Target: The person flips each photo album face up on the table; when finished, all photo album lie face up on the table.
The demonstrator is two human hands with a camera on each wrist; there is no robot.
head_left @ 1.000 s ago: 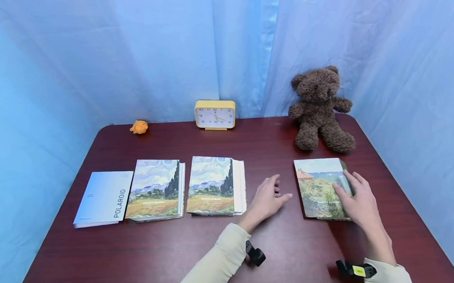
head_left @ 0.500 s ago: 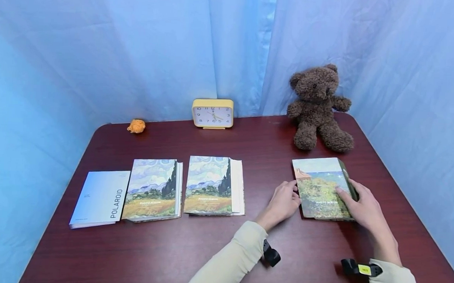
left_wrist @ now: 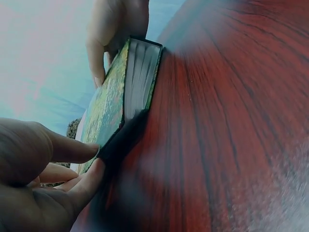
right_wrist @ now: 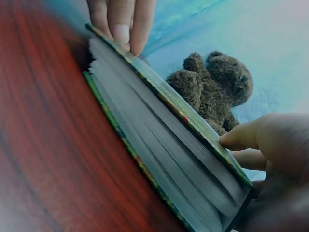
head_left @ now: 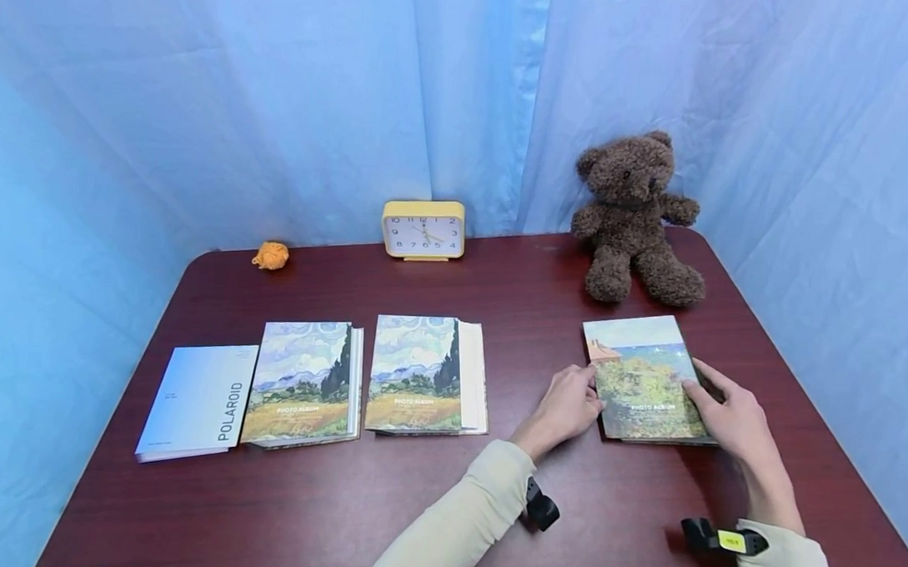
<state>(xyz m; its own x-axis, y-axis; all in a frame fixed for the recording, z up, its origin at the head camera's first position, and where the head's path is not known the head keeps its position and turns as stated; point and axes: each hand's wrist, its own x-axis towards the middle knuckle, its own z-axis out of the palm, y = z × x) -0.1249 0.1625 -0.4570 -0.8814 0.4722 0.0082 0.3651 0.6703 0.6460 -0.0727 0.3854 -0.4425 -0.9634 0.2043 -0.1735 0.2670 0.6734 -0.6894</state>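
A photo album with a painted seaside cover lies at the right of the table in the head view. My left hand pinches its left edge, thumb and finger meeting at the cover's rim in the left wrist view. Around the opposite edge, my right hand holds the album, its thumb on the front cover and the other fingers by the edge. White page ends show between slightly spread covers in the right wrist view. The album's underside is hidden.
Two wheat-field photo albums and a blue-white Polaroid album lie in a row to the left. Along the back stand an orange yarn-like ball, a yellow clock and a brown teddy bear. Blue curtains surround the table.
My left hand has moved right, from beside the middle album to the seaside album's left edge. My right hand has slid slightly outward along its right side. The album has barely moved.
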